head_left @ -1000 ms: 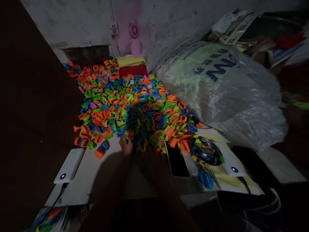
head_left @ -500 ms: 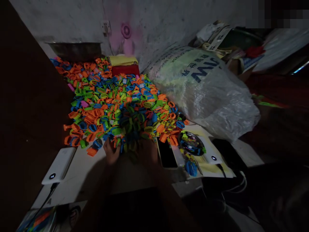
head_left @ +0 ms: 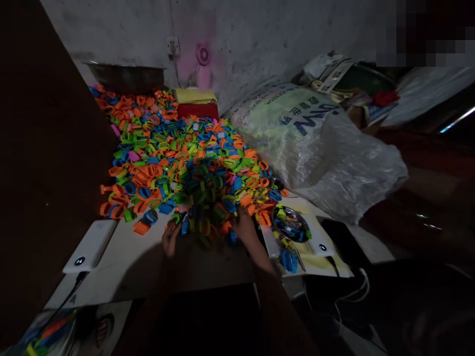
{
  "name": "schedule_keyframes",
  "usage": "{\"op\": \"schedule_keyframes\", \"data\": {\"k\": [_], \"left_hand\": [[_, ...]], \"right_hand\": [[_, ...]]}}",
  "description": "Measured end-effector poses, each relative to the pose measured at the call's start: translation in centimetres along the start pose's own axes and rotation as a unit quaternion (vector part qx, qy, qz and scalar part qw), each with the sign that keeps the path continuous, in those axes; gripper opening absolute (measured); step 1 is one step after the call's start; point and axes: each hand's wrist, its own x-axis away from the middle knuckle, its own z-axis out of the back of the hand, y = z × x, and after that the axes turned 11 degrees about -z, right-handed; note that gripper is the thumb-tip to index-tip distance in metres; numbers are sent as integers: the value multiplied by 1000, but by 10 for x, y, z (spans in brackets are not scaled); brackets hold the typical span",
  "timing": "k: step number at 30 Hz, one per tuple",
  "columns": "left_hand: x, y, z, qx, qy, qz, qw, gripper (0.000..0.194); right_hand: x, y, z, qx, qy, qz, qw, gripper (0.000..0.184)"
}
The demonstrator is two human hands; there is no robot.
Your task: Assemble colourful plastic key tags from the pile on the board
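A heap of small plastic toy watches (head_left: 148,175) in orange, green, blue and yellow covers the table in front of me. My left hand (head_left: 171,238) is at the heap's near edge, its fingers closed on a green toy watch (head_left: 176,218). My right hand (head_left: 245,228) reaches into the right side of the near edge, with its fingertips against a blue toy watch (head_left: 229,205). Dim light and shadow hide whether those fingers grip it. Between the hands, more toy watches (head_left: 204,227) lie in shadow.
To the right stand a round metal bowl (head_left: 291,225) of small parts, a white power bank (head_left: 317,242) and a dark phone (head_left: 343,240). Another power bank (head_left: 91,247) lies left. A large plastic bag (head_left: 319,148) bulges behind; a metal basin (head_left: 126,76) stands at the back.
My right hand has moved right and slightly forward to the heap's edge, and its arm now covers most of the phone there. My left hand stays near its place. The view has shifted slightly.
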Motion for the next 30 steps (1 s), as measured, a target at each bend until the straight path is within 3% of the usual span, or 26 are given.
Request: {"op": "schedule_keyframes", "data": {"k": [4,9,15,22,25,27,30], "left_hand": [[21,16,10,7,-60,-37,997,49],[35,32,18,-27,-125,-55,990,37],[37,51,13,-137,-141,-111,974,32],[44,70,3,-125,-158,-105,974,30],[53,75,-1,-92,-165,-53,981,29],[61,77,-11,-15,-172,42,984,28],[71,79,-37,119,-178,174,961,29]], "right_hand": [[5,-11,-1,-7,-29,12,999,27],[16,-15,1,-23,-46,17,999,24],[15,-19,-8,-38,-47,0,998,24],[12,-24,-2,-44,-17,-33,998,27],[28,-23,14,-63,20,-42,997,27],[46,-19,22,-95,53,-48,993,28],[84,-10,19,-178,87,-42,979,32]]}}
